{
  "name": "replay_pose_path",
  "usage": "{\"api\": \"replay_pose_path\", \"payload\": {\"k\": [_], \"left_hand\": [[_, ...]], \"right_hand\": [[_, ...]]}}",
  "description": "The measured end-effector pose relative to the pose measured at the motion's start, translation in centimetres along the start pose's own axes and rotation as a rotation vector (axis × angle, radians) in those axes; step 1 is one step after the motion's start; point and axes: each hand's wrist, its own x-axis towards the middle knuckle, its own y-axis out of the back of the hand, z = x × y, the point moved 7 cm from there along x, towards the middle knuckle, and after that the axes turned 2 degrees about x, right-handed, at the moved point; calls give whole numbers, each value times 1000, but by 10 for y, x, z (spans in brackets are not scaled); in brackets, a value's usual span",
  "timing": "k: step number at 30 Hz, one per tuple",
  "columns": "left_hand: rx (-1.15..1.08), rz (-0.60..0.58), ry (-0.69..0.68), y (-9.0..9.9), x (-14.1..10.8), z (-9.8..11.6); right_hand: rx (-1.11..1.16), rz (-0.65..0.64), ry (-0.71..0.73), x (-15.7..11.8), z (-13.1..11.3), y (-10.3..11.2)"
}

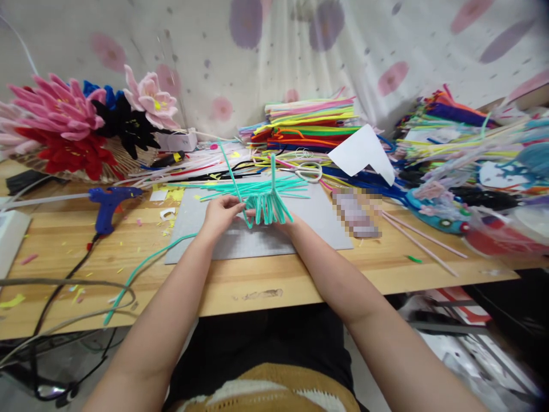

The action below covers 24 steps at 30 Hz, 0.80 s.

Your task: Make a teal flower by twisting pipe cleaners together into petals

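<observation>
Over the grey board (pixel 317 236) I hold a piece made of teal pipe cleaners (pixel 270 207), bent into a row of narrow zigzag loops, with one end standing straight up. My left hand (pixel 223 215) is closed in a pinch at the left end of the row, where a long teal strand slants up past the fingertips and a short bent end hangs below. My right hand (pixel 285 226) grips the piece from behind and below; the loops hide most of its fingers. Behind both hands, several straight teal pipe cleaners (pixel 201 186) lie across the board.
A blue glue gun (pixel 105 207) with a cord stands at left, near fuzzy flowers (pixel 64 109). Scissors (pixel 311 171), a white paper piece (pixel 364 151) and stacked coloured pipe cleaners (pixel 309 123) lie at the back. One loose teal pipe cleaner (pixel 146 260) crosses the table's front left.
</observation>
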Motion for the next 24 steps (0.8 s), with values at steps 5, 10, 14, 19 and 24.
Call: {"api": "replay_pose_path", "payload": {"k": [5,10,14,19,24], "left_hand": [[-216,262,35,21,1,1],[-280,399,105,34,2,-6],[-277,348,170,31,0,-7],[-282,316,226,25,-4,-8],[-286,304,242,23,-4,-9]], "right_hand": [[47,377,80,3,-1,37],[-555,321,368,-5,-23,31],[-897,132,463,-10,-27,0],[-1116,100,446,-8,-28,-14],[-1136,101,431,-7,-27,-9]]}}
